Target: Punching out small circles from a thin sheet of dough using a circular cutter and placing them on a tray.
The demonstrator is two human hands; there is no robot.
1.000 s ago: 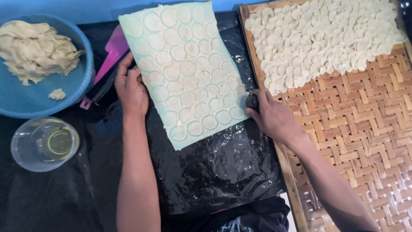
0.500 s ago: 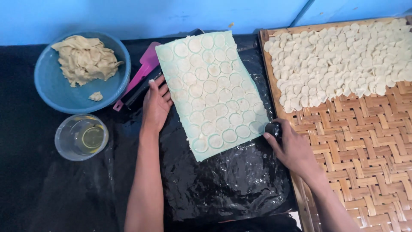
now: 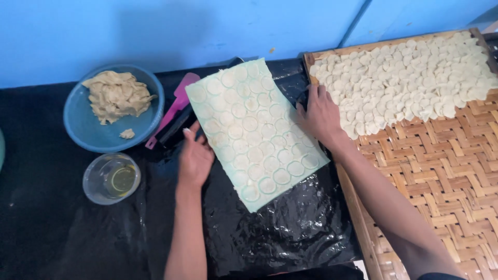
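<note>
While the head view looks down on a black plastic sheet (image 3: 270,233), a pale green dough sheet (image 3: 257,132) lies tilted across it, scored all over with round cut-outs. The left hand (image 3: 194,158) rests flat and open at the dough's left edge, fingers spread, gripping nothing. The right hand (image 3: 319,114) lies at the dough's right edge, fingers loosely spread, touching the edge where it meets the tray — whether it pinches anything I cannot tell. Just right of the dough sits a woven bamboo tray (image 3: 441,171), its upper part covered with small pale dough discs (image 3: 410,78). Left of the dough, a pink scraper (image 3: 176,106) lies beside a dark tool (image 3: 174,129). Farther left stands a blue bowl (image 3: 83,135) holding lumps of dough scraps (image 3: 114,93), and below it a clear cup (image 3: 111,179) with yellowish liquid — all against a blue wall (image 3: 155,31)
</note>
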